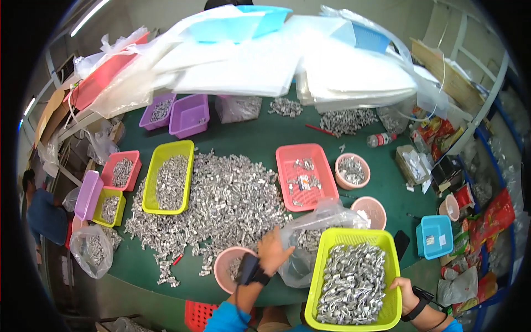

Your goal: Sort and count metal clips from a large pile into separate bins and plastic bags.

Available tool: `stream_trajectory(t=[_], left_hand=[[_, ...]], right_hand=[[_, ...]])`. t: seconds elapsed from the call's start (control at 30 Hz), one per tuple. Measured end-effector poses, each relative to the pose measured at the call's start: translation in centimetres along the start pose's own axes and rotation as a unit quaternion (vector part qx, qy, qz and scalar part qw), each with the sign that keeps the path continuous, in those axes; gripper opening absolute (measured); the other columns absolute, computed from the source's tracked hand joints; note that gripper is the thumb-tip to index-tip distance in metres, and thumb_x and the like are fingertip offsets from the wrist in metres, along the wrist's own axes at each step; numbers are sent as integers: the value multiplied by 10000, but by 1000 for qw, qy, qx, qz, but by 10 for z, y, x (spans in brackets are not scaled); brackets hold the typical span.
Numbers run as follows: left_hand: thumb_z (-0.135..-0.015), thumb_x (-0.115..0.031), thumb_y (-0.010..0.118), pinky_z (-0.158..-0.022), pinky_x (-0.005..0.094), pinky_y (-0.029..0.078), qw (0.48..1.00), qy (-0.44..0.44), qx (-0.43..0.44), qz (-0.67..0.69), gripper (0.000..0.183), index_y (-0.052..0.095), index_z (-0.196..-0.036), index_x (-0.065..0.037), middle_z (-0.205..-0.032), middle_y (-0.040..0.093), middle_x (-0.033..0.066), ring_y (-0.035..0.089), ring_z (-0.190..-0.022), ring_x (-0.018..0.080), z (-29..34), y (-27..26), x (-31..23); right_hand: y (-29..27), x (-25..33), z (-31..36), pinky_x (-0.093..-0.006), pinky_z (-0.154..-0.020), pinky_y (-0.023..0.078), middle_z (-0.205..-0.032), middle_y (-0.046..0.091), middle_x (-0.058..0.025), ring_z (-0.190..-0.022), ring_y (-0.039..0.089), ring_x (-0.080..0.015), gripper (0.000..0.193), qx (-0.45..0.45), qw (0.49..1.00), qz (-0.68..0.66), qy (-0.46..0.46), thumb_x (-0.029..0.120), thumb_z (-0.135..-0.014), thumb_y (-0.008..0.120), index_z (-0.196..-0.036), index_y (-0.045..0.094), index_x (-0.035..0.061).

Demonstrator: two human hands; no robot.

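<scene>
My left hand (272, 252) grips the mouth of a clear plastic bag (310, 238) that holds some small silvery metal parts. My right hand (404, 293) holds the right rim of a yellow-green basket (354, 237) full of the same metal parts, tilted toward the bag. A pink bowl (224, 264) with a few parts sits just left of my left wrist. A large loose heap of metal parts (227, 199) covers the green table beyond my left hand.
A pink tray (285, 166), two pink bowls (344, 180) (376, 207), a yellow-green basket of parts (160, 166), purple bins (188, 113), a blue box (434, 235) and white foam sheets (249, 61) ring the heap. A person in blue (44, 213) is at the far left.
</scene>
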State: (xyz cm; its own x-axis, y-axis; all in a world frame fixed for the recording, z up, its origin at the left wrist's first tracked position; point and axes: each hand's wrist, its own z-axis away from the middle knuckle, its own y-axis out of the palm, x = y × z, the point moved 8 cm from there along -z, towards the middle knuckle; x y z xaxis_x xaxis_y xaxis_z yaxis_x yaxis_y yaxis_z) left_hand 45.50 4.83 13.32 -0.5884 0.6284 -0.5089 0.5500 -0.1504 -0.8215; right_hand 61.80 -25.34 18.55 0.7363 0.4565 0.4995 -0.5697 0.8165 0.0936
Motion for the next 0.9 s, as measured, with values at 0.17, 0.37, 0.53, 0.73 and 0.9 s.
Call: stream_trajectory(t=[0.17,0.37,0.53,0.73,0.9], left_hand=[[-718,-239,531,-536,375,383,986,-43,81,142,279,485,-820,16,-690,511,181,504,-603,301,-32,55,23],[-752,-178,487,-442,331,352,935,11,44,352,209,469,-669,12,-541,455,196,464,-474,324,-72,-43,-63],[-706,-265,543,-574,331,407,950,-98,9,295,291,507,-819,1,-695,531,154,537,-633,247,-14,-41,-34],[-710,-297,523,-622,345,408,942,-176,156,239,339,494,-831,18,-792,537,182,533,-703,258,72,23,-14],[-760,-196,448,-444,295,349,860,-224,103,447,237,483,-718,35,-512,478,121,462,-471,138,61,2,-19]], right_hand=[[56,15,3,-278,-460,428,-591,506,-97,-463,481,-194,235,29,997,75,22,127,-566,446,-743,490,-22],[56,37,-22,-324,-540,408,-672,482,-100,-577,472,-213,257,63,985,163,0,145,-566,464,-786,466,12],[68,63,-30,-333,-542,405,-689,479,-117,-585,472,-220,249,65,963,256,51,161,-573,458,-776,443,17],[98,80,-16,-351,-600,424,-742,474,-121,-663,484,-235,249,64,952,291,73,162,-582,435,-790,429,24],[100,97,-33,-499,-792,352,-1026,432,-214,-934,440,-379,464,114,909,380,129,265,-615,425,-1004,354,22]])
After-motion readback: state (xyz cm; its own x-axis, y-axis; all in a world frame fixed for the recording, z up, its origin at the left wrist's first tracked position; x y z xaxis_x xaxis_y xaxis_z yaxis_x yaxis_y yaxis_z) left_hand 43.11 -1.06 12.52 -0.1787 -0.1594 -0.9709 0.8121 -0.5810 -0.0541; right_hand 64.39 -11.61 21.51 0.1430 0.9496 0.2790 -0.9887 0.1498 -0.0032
